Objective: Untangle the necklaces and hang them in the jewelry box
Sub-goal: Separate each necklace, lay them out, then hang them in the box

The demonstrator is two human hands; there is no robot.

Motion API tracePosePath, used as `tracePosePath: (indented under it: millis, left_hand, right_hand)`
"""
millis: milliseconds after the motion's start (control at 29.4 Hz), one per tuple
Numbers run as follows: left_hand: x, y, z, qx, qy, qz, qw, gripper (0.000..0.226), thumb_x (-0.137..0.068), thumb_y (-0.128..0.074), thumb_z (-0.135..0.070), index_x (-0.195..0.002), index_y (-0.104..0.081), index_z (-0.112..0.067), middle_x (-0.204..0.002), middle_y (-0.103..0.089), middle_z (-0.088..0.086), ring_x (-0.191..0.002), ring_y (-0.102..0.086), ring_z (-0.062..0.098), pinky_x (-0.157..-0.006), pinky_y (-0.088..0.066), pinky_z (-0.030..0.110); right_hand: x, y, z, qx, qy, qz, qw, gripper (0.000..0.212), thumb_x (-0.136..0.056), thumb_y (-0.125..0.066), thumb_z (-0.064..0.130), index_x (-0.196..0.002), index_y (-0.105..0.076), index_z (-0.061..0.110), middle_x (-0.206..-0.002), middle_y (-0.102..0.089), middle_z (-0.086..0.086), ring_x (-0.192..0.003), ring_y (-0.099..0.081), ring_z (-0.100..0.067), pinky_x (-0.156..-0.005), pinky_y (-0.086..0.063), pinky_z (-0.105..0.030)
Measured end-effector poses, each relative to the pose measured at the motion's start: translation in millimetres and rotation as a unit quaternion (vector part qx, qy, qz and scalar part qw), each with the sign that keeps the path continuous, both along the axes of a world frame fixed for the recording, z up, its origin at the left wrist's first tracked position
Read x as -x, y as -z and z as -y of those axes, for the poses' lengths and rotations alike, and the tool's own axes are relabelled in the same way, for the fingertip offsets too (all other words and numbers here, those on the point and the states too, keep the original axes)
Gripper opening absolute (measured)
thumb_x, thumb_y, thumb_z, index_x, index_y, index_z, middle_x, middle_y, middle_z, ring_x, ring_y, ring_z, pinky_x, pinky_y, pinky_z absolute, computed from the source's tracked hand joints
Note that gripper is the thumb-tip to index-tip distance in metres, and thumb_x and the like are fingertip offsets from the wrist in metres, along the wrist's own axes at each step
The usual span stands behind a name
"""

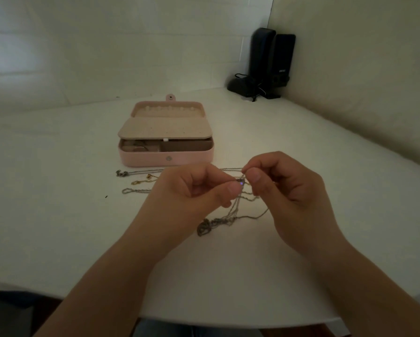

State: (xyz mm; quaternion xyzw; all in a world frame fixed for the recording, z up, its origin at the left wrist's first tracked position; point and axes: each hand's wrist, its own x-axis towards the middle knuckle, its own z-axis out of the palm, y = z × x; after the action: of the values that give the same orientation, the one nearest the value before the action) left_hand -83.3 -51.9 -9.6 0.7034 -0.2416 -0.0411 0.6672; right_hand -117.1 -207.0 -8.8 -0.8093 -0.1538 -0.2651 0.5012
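Thin silver and gold necklace chains [240,210] lie tangled on the white table [58,215] in front of the pink jewelry box [166,160]. My left hand [194,190] pinches the chains at a small dark pendant [240,183]. My right hand [284,188] pinches a chain just right of that spot. Loose strands hang from both hands down to a knotted clump [205,227] on the table. Clasp ends of the chains [136,182] spread out to the left. The box stands open, its lid laid back with a row of hooks [169,109] and an inner flap resting over the tray.
Two black speakers [271,62] with cables stand in the far right corner against the wall. The table's rounded front edge [228,322] runs close below my forearms. Small items sit in the box's left compartment [138,145].
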Motion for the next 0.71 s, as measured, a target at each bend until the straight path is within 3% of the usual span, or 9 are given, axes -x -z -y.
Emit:
tracePosePath:
  millis: [170,340,544,714]
  left_hand:
    - [-3.1,0.8,0.4,-0.014,-0.040,-0.017,0.999,0.015,-0.067,-0.063,-0.035,-0.066,-0.069,-0.021,-0.058,-0.067,-0.005,-0.058,-0.061,0.005,-0.066,-0.049,0.020]
    - [-1.7,-1.7,-0.2,0.040,-0.022,-0.041,0.998,0.014,-0.070,-0.072,-0.029,-0.065,-0.068,-0.017,-0.059,-0.066,-0.005,-0.058,-0.060,0.006,-0.064,-0.052,0.017]
    - [-0.3,-2.3,0.2,0.021,-0.019,-0.021,0.999,0.010,-0.069,-0.062,-0.025,-0.067,-0.071,-0.020,-0.059,-0.068,-0.007,-0.057,-0.060,0.003,-0.063,-0.050,0.015]
    - [0.6,-3.3,-0.4,0.019,-0.025,-0.013,0.999,0.013,-0.064,-0.076,-0.032,-0.060,-0.070,-0.022,-0.056,-0.066,-0.007,-0.054,-0.058,0.002,-0.059,-0.047,0.011]
  right_hand:
    - [-0.2,1.2,0.2,0.020,0.011,0.010,1.000,0.008,-0.083,-0.057,0.026,-0.081,-0.059,0.033,-0.074,-0.059,0.005,-0.059,-0.048,-0.018,-0.053,-0.038,-0.013]
    - [0.7,1.3,-0.7,0.029,0.008,0.014,0.999,0.007,-0.081,-0.061,0.025,-0.080,-0.061,0.033,-0.071,-0.058,0.000,-0.058,-0.049,-0.018,-0.051,-0.040,-0.022]
    - [0.2,0.7,-1.4,0.011,0.023,-0.007,1.000,0.008,-0.081,-0.060,0.024,-0.076,-0.059,0.030,-0.072,-0.058,-0.003,-0.058,-0.049,-0.018,-0.051,-0.037,-0.014]
    - [-0.1,1.8,-1.4,-0.009,0.020,-0.015,1.000,0.009,-0.082,-0.061,0.024,-0.076,-0.058,0.029,-0.072,-0.058,-0.003,-0.055,-0.047,-0.011,-0.051,-0.037,-0.010]
